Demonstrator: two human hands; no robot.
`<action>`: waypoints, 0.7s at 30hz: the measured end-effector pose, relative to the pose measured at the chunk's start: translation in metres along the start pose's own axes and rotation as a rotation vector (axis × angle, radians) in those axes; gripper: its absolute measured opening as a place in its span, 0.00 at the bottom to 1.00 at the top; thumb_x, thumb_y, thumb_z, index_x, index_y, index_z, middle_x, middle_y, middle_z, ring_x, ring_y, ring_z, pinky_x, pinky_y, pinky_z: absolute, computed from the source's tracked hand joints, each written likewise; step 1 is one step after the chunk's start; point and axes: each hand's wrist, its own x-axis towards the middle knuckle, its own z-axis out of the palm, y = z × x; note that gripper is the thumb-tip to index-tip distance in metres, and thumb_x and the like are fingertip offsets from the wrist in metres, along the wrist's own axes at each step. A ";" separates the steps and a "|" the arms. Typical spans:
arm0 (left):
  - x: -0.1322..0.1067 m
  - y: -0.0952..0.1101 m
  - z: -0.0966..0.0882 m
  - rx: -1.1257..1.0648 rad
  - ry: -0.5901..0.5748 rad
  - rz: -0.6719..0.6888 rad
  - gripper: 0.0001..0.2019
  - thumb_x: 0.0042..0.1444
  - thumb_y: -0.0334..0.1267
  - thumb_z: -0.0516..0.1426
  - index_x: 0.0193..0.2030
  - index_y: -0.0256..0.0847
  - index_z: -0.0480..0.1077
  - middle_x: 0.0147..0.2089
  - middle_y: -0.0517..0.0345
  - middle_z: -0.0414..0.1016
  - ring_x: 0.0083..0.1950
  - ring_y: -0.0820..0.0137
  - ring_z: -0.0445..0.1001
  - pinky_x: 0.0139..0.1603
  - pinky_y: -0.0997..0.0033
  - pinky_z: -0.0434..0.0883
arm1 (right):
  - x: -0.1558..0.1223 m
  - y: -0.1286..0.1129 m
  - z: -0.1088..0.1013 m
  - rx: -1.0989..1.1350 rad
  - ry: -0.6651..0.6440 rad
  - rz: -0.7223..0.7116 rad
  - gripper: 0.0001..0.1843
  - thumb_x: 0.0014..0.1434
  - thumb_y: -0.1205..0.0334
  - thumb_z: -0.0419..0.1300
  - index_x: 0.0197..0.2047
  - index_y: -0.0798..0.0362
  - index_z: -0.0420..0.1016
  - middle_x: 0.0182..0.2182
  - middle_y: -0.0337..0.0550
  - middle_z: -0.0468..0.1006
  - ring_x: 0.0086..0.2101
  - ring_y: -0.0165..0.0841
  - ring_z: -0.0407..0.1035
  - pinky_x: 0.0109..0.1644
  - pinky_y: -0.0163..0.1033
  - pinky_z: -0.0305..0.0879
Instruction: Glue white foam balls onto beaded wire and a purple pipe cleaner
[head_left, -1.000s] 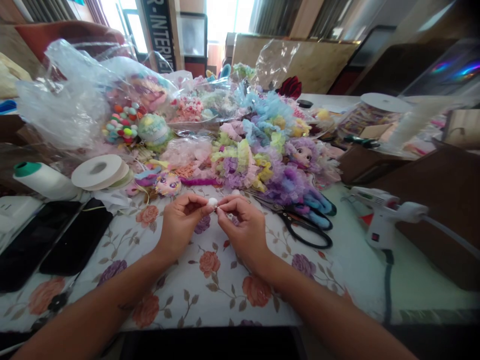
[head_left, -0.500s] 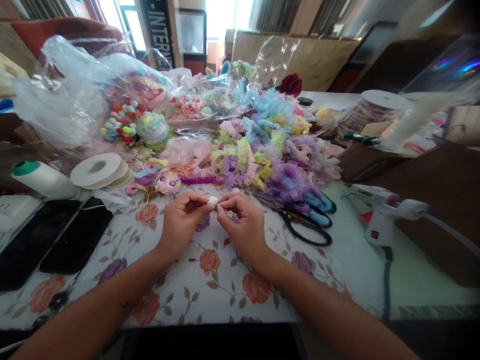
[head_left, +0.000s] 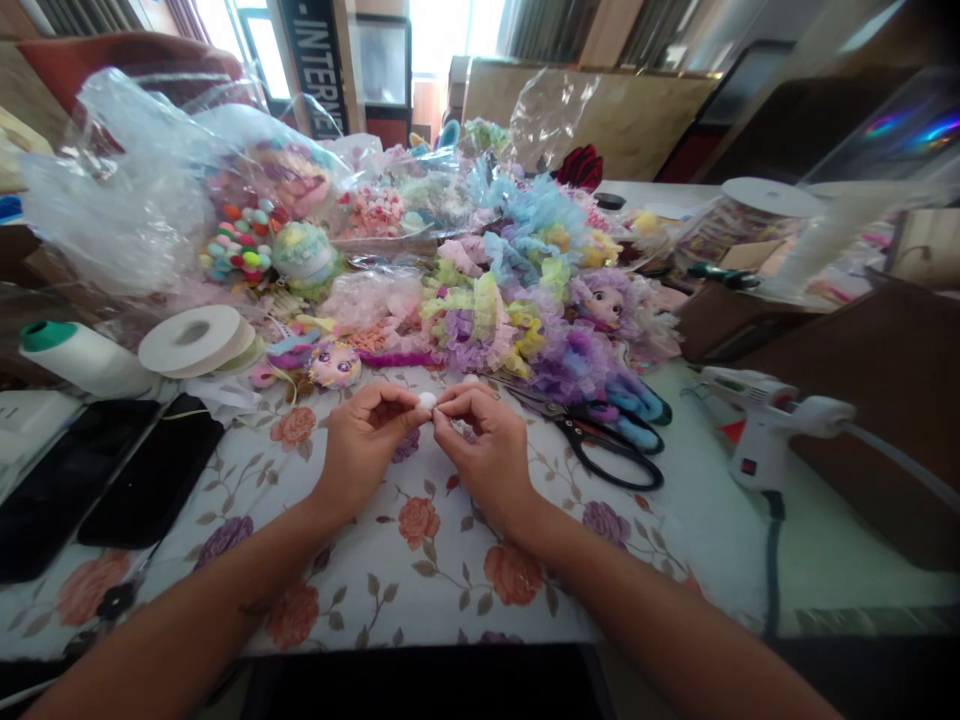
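Between my two hands, over the floral tablecloth (head_left: 360, 580), is a small fluffy white ball (head_left: 427, 400) that looks like a pom-pom. My left hand (head_left: 367, 440) pinches it from the left with thumb and forefinger. From the right, my right hand (head_left: 484, 440) presses thumb and fingertips together at the ball's edge. A second white piece (head_left: 471, 380) shows just behind the right fingers, and I cannot tell whether it is held. Black-handled scissors (head_left: 611, 455) lie right of my right hand, blades toward it.
A heap of pastel ruffled fabric (head_left: 480, 310) and doll heads (head_left: 335, 363) fills the back, with plastic bags (head_left: 127, 180) at left. Two phones (head_left: 146, 475), a ribbon spool (head_left: 196, 340) and a thread cone (head_left: 86, 360) lie left. A white glue gun (head_left: 765, 435) stands right.
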 end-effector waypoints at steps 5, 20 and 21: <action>0.004 -0.002 -0.002 -0.060 -0.072 -0.015 0.08 0.45 0.38 0.69 0.31 0.41 0.76 0.39 0.55 0.77 0.34 0.71 0.73 0.33 0.72 0.71 | 0.001 0.001 -0.001 0.016 -0.007 0.003 0.07 0.55 0.70 0.60 0.27 0.50 0.69 0.32 0.41 0.75 0.34 0.33 0.71 0.37 0.38 0.69; 0.005 -0.006 -0.008 0.052 -0.132 0.023 0.08 0.47 0.36 0.68 0.35 0.42 0.79 0.38 0.57 0.77 0.37 0.72 0.73 0.38 0.74 0.72 | -0.001 0.005 -0.003 -0.008 -0.026 -0.043 0.07 0.54 0.72 0.60 0.27 0.53 0.70 0.32 0.41 0.75 0.33 0.31 0.70 0.35 0.36 0.67; 0.005 -0.006 -0.008 0.058 -0.126 0.032 0.08 0.47 0.36 0.68 0.35 0.42 0.79 0.37 0.57 0.76 0.36 0.72 0.72 0.37 0.74 0.72 | -0.001 0.005 -0.003 -0.004 -0.028 -0.047 0.07 0.54 0.72 0.60 0.27 0.53 0.70 0.31 0.41 0.75 0.32 0.31 0.71 0.35 0.36 0.67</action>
